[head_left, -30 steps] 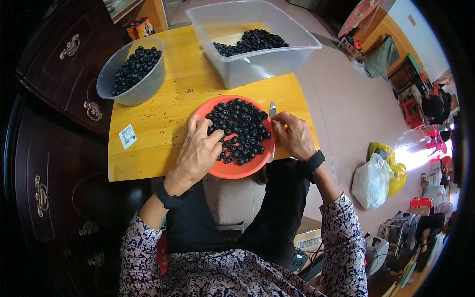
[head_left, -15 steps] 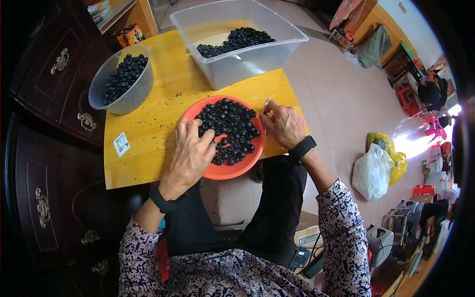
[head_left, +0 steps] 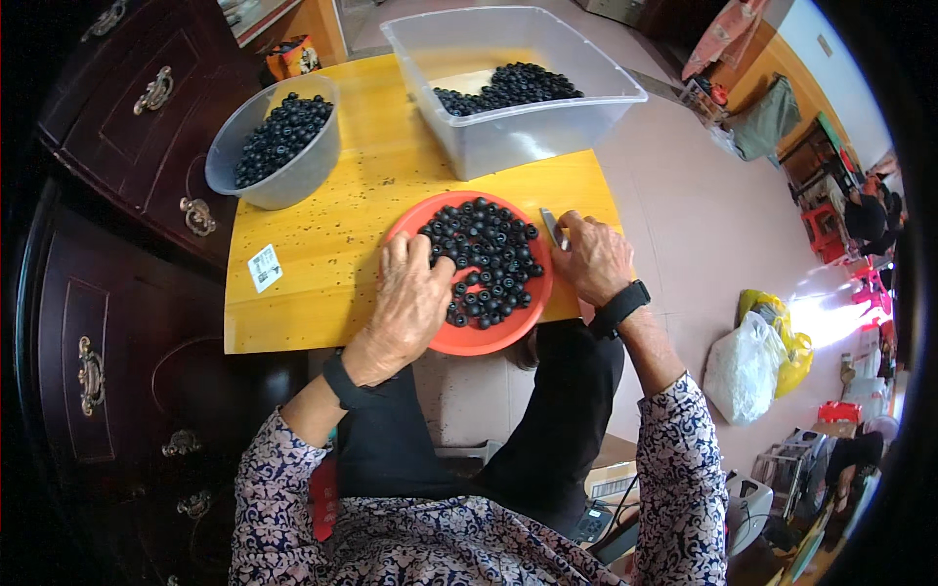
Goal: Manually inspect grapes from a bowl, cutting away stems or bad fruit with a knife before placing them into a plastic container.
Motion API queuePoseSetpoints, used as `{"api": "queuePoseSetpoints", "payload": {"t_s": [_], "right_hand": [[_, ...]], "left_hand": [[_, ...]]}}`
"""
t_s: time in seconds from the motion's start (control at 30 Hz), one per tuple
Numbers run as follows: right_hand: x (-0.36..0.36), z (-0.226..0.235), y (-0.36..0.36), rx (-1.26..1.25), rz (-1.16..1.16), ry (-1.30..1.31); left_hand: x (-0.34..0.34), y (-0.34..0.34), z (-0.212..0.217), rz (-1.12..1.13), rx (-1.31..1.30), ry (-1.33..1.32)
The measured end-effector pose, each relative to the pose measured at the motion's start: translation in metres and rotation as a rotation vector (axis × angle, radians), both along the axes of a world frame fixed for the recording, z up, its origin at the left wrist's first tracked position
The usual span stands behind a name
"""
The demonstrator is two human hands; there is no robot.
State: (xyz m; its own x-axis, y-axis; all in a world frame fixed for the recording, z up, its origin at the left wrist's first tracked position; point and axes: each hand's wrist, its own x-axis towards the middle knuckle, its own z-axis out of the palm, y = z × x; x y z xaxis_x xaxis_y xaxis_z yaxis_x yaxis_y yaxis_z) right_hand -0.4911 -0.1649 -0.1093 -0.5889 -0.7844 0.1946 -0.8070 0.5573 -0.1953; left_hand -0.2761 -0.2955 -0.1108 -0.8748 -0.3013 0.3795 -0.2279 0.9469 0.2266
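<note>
An orange-red round plate (head_left: 479, 340) at the table's near edge holds many small, round black pieces (head_left: 491, 256), several with a round opening in them. Over the plate's left rim bends my left hand (head_left: 408, 298), its fingers curled closed at the edge of the pieces. Whatever its fingertips hold is hidden. Just right of the plate, my right hand (head_left: 594, 259) is closed around a small metal blade (head_left: 552, 228), whose tip points up and away from me.
Behind the plate stands a large clear plastic bin (head_left: 547, 137) with more black pieces. A round translucent tub (head_left: 305, 178) of them sits at left. Dark specks and a white label (head_left: 264, 268) lie on the yellow table (head_left: 293, 317). Dark drawers (head_left: 117, 195) border the left side.
The whole view has shifted, so the table sits farther right. My right hand has drawn slightly away from the plate, and the blade is tilted more to the left. My left hand stays at the rim.
</note>
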Motion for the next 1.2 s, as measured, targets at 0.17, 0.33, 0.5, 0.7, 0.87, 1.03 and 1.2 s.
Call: {"api": "queuePoseSetpoints", "payload": {"t_s": [0.17,0.33,0.5,0.7,0.87,1.03,1.2], "right_hand": [[0.000,0.003,0.009,0.015,0.005,-0.065],[-0.009,-0.008,0.014,-0.027,0.089,-0.114],[-0.002,-0.010,0.025,-0.227,0.033,-0.087],[0.032,0.021,0.041,-0.767,0.027,-0.602],[0.111,0.035,0.058,-0.811,-0.075,-1.404],[0.149,0.017,0.070,-0.885,0.001,-1.632],[0.163,-0.002,0.079,-0.981,-0.004,-1.607]], "left_hand": [[0.000,0.003,-0.002,0.046,0.067,-0.038],[-0.003,0.004,-0.006,0.062,0.028,-0.021],[-0.002,-0.001,-0.006,0.012,0.066,0.123],[0.005,0.003,0.006,-0.050,0.150,0.294],[0.026,0.036,0.023,-0.097,1.278,0.320],[0.049,0.066,0.017,-0.113,1.485,0.247],[0.059,0.082,0.013,-0.125,1.369,0.138]]}}
